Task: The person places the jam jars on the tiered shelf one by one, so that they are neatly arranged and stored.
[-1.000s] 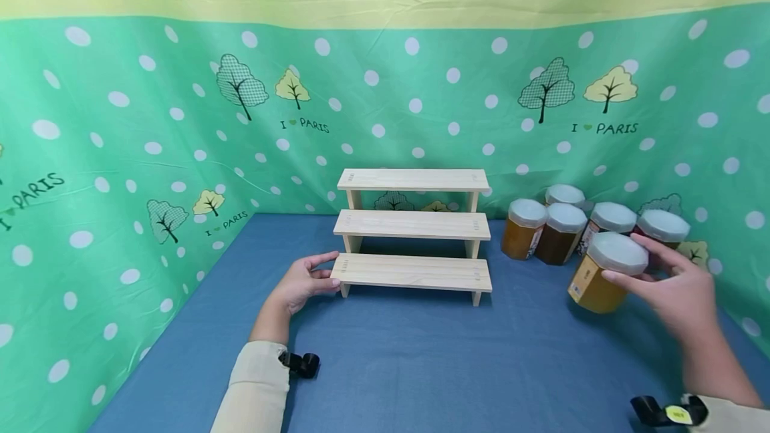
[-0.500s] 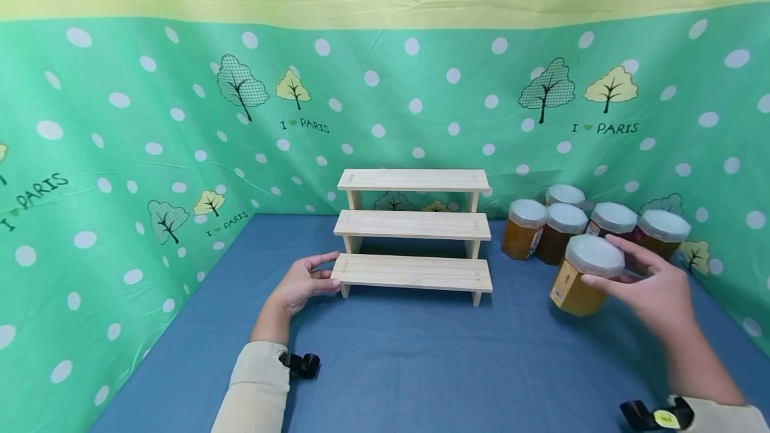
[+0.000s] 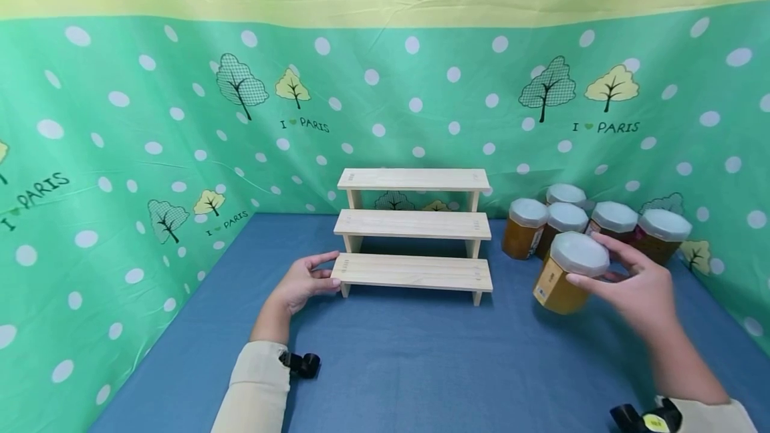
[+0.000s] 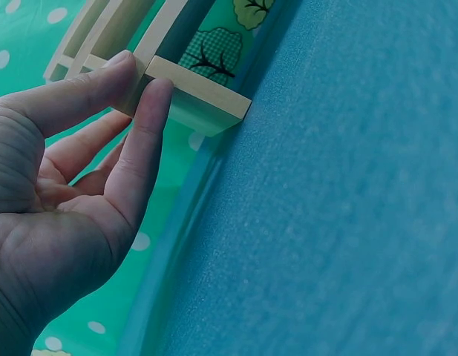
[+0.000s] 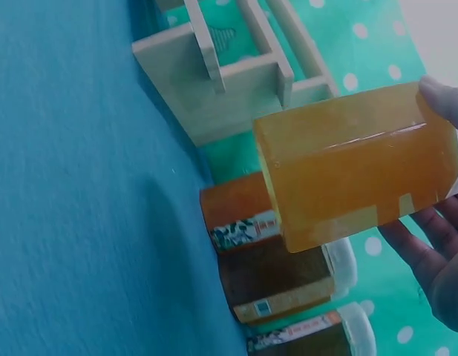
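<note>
My right hand [image 3: 640, 289] grips a honey jar [image 3: 562, 286] near its white lid. Golden and many-sided, with a pale label on its left face, the jar hangs raised above the blue cloth, its shadow apart from it in the right wrist view. A three-step wooden stand [image 3: 412, 271] is at the middle of the table. My left hand [image 3: 303, 284] pinches the left end of its lowest step; thumb and forefinger meet the board's corner in the left wrist view [image 4: 87, 178].
Several more white-lidded jars, amber to dark brown, stand clustered right of the stand, among them an amber jar [image 3: 523, 229] nearest to it. A blue cloth [image 3: 391, 366] covers the table. A green dotted curtain [image 3: 415, 105] hangs behind.
My right hand has carried the honey jar leftward, toward the stand and past the front of the other jars. My left hand and the stand have stayed put.
</note>
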The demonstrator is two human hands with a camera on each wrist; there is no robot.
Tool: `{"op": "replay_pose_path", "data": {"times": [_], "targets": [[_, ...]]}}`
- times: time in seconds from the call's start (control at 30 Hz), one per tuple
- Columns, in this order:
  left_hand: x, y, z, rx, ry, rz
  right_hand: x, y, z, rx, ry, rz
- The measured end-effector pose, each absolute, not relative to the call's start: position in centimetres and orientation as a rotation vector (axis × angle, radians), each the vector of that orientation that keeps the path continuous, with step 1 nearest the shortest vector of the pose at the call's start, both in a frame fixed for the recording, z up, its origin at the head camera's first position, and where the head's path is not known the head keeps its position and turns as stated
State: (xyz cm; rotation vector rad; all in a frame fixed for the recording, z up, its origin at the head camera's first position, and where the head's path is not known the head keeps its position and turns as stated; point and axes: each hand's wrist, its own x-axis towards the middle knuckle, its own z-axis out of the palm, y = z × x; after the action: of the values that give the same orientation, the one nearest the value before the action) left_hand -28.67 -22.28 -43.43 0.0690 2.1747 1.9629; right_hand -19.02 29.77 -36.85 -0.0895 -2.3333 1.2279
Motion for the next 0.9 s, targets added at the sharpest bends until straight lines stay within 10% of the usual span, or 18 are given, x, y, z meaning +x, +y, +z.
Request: {"op": "replay_pose_path", "data": {"times": [0.9], "targets": [[-28.5, -22.2, -43.3, 0.051, 2.198, 1.943, -19.8, 25.2, -35.8, 0.123, -2.362, 1.196]]}}
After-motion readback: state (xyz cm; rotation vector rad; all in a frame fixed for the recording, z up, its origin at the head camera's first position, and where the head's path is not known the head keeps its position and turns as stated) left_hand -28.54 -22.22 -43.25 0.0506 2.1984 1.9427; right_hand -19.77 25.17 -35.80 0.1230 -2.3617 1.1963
